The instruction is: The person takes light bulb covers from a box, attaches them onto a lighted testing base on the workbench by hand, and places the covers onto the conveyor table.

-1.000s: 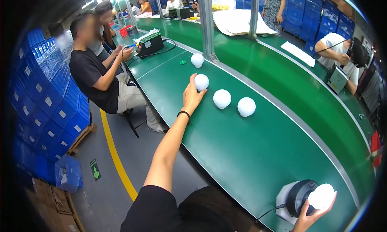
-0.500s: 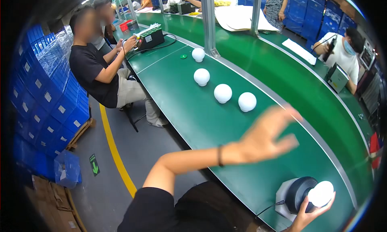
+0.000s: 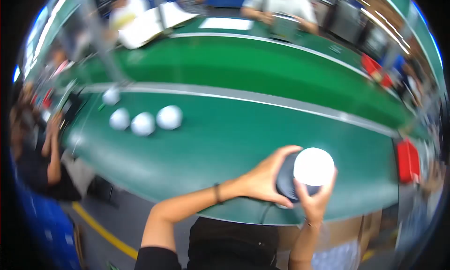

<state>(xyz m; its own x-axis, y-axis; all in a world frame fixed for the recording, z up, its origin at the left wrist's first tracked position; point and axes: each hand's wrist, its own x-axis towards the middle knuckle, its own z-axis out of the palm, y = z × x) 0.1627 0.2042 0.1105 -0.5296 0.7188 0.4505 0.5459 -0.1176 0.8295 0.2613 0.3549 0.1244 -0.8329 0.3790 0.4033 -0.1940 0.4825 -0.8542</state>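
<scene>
A bright white globe bulb (image 3: 314,167) is in my right hand (image 3: 315,199), whose thumb and fingers are closed around its lower sides. Directly beside and partly behind the bulb is a round black base (image 3: 286,178). My left hand (image 3: 265,176) curves around that base from the left, thumb low and fingers over the top. The bulb hides where it meets the base. Farther left on the green table (image 3: 220,138) stand several more white globe bulbs, one of them the nearest bulb (image 3: 169,117) to my hands.
A dark cable (image 3: 266,213) runs from the base toward the table's front edge. A metal rail (image 3: 243,95) borders the back of the table, with a green conveyor (image 3: 225,66) beyond. One co-worker (image 3: 281,7) sits across, another (image 3: 37,162) at left. A red bin (image 3: 408,161) stands at right.
My left hand has come down from above the table onto the black base. My right hand still holds the bulb. The view has swung to the right.
</scene>
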